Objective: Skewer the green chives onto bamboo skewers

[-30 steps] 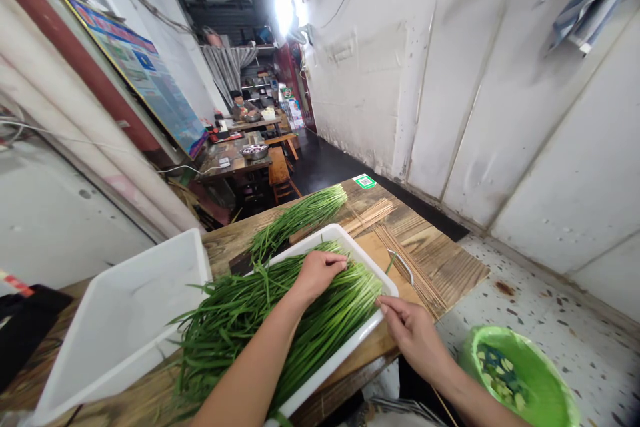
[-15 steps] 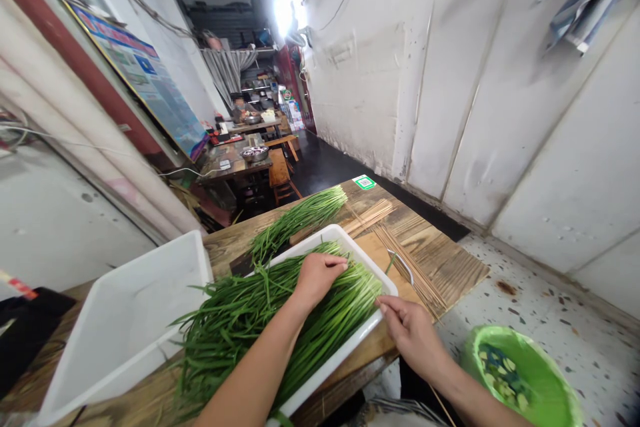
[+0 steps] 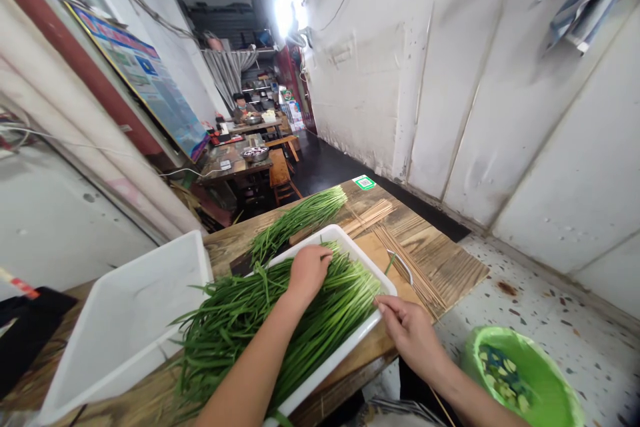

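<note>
A white plastic tray [image 3: 345, 233] holds a thick heap of garlic chives [image 3: 230, 320], their pale ends toward the right. My left hand [image 3: 309, 273] is down on the upper part of the heap, its fingers curled round some stalks near the pale ends; the fingertips are partly hidden. At the tray's right corner my right hand [image 3: 410, 333] pinches a thin bamboo skewer [image 3: 443, 405], whose long end comes out below the hand toward me. The skewer's tip by the pale stalks is hard to make out.
Another chive bundle [image 3: 300, 217] lies behind the tray. Loose skewers [image 3: 407, 267] rest on the table and cutting board [image 3: 373, 243]. An empty white tub [image 3: 125, 300] stands left, a green lined bin [image 3: 530, 373] lower right. A person [image 3: 241, 107] sits far back.
My left hand has shifted a little left and away from me over the chives, its fingers now turned down into the stalks. The right hand is nearly still.
</note>
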A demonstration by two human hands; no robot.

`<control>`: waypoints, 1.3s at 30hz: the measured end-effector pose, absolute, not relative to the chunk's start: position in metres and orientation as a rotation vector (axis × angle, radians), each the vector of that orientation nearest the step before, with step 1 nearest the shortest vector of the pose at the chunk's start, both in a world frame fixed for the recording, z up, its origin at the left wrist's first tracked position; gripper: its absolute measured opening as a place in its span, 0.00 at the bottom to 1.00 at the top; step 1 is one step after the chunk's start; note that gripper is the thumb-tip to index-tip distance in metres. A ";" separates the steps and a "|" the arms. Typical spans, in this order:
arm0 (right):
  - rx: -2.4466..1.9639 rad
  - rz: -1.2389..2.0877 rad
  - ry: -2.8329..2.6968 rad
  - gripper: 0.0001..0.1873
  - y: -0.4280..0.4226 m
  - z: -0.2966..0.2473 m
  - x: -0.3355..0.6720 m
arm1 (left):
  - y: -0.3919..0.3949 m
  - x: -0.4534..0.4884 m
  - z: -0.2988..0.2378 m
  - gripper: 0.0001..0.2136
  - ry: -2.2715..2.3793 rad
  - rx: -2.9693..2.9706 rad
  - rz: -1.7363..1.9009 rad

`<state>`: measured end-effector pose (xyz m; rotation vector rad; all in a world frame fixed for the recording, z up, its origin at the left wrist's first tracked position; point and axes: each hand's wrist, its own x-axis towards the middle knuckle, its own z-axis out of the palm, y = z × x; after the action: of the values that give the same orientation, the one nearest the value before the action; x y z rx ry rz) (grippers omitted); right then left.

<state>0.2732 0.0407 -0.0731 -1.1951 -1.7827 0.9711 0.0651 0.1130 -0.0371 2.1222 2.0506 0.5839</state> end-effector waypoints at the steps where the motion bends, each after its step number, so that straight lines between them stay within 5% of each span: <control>1: -1.192 0.975 -1.790 0.15 0.041 -0.073 0.273 | 0.115 0.066 -0.039 0.09 2.056 2.176 0.527; 14: -1.150 0.987 -1.760 0.15 0.043 -0.073 0.273 | 0.131 0.081 -0.042 0.07 2.038 2.224 0.390; 39: -1.150 0.997 -1.727 0.15 0.042 -0.072 0.272 | 0.104 0.077 -0.048 0.10 1.681 1.897 0.842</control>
<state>0.2722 0.0416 -0.0725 -1.1495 -1.7274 0.9971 0.0773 0.1038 -0.0479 1.8967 1.6806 0.8418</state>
